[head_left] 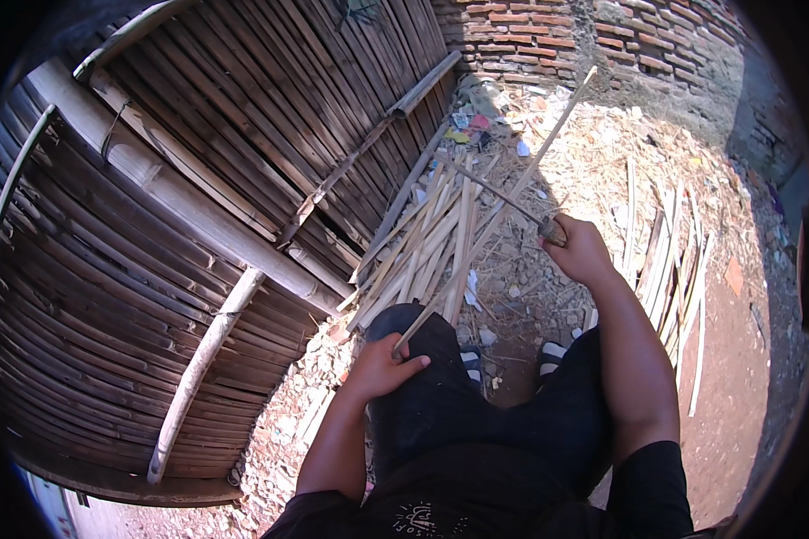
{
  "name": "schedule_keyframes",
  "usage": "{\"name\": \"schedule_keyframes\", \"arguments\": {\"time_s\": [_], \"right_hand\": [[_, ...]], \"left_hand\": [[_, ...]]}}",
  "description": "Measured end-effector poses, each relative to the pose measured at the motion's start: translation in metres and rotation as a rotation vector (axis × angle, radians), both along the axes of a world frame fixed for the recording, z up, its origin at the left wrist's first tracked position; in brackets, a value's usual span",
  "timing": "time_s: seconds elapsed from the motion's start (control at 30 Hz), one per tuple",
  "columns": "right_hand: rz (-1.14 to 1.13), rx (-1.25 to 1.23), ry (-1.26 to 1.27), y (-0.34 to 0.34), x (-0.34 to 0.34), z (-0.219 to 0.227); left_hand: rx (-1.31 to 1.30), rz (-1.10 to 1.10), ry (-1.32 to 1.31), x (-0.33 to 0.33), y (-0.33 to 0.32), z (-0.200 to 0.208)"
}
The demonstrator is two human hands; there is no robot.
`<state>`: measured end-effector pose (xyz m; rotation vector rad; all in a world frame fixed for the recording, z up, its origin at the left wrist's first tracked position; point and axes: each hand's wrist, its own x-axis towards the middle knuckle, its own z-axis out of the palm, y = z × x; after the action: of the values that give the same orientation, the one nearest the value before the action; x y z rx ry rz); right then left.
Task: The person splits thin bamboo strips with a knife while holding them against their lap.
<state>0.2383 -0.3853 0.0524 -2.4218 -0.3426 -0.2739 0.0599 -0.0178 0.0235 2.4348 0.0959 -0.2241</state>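
My left hand (384,366) rests by my left thigh, its fingers closed around the near end of a long bamboo strip (562,123). The strip slants away from me to the far right, past my knee. My right hand (580,249) grips the wooden handle of a long, thin-bladed knife (505,195). Its blade points to the far left and crosses the strip in this view; whether the two touch, I cannot tell. Beneath them lies a pile of split bamboo strips (420,254), partly hidden by my left knee.
A bamboo slat wall (243,117) with thick poles stands along the left. More strips (663,260) lie on the ground at right. Far off, a brick wall (530,40) rises behind shavings and scraps of litter (481,121). My feet stand apart on rubble-strewn ground.
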Motion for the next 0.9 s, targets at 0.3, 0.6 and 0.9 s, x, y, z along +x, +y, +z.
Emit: {"name": "schedule_keyframes", "arguments": {"time_s": [0.3, 0.6, 0.9], "right_hand": [[0.478, -0.381, -0.236, 0.048, -0.029, 0.002], [-0.223, 0.092, 0.044, -0.018, 0.008, 0.005], [0.129, -0.089, -0.039, 0.013, -0.007, -0.005]], "left_hand": [[0.019, 0.002, 0.022, -0.002, 0.003, 0.000], [0.006, -0.005, 0.019, 0.000, -0.003, 0.006], [-0.051, 0.008, -0.006, 0.000, 0.003, -0.002]]}}
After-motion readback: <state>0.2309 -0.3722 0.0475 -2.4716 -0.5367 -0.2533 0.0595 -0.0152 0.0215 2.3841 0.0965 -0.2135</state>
